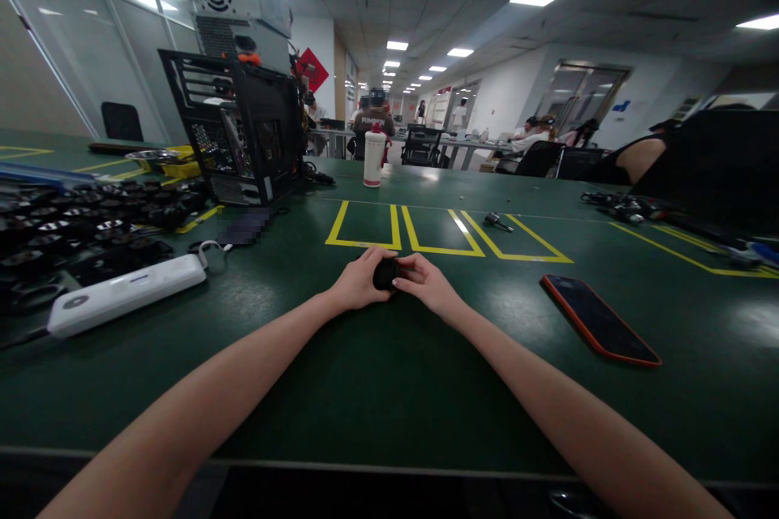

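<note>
A small black rounded object [385, 274] sits between my two hands above the green table, just in front of the yellow taped boxes. My left hand [358, 281] curls around its left side, thumb below and fingers over the top. From the right, my right hand [426, 284] pinches its edge between thumb and fingertips. Much of the object is covered by fingers, so its exact kind cannot be made out. Beyond the hands, a small dark part with a short stem [497, 221] lies in the rightmost of the nearby taped boxes.
A phone with an orange-red edge [601, 319] lies right. At left are a white power strip [127, 293], a pile of black fans [115, 219] and an open computer case [243, 130] with power supplies on top. A white cup [373, 158] stands farther back. People sit beyond.
</note>
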`<action>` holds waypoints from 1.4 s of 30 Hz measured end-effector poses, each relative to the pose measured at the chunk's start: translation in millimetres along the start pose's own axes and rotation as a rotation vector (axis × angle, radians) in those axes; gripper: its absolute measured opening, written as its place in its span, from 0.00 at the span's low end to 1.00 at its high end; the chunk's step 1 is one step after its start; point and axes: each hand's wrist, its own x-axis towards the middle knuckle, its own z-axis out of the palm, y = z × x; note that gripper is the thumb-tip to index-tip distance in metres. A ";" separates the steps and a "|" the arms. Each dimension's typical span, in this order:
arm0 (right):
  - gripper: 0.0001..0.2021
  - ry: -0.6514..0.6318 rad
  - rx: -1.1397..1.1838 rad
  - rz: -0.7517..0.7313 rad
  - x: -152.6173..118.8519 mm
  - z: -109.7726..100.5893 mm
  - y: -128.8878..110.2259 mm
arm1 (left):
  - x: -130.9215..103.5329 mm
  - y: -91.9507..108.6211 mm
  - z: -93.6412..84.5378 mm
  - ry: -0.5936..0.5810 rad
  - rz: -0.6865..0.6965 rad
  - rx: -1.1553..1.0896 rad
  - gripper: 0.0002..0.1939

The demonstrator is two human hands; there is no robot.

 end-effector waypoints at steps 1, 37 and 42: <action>0.18 -0.012 0.007 -0.006 -0.9 0.3 -0.4 | 0.0 0.0 0.0 0.001 0.000 -0.005 0.29; 0.16 0.067 -0.033 0.044 1.2 2.8 -3.8 | 0.6 4.2 -1.8 -0.003 -0.036 -0.017 0.29; 0.19 -0.001 0.016 -0.002 -2.9 1.8 -3.0 | 0.4 2.6 -1.1 0.002 -0.025 -0.018 0.30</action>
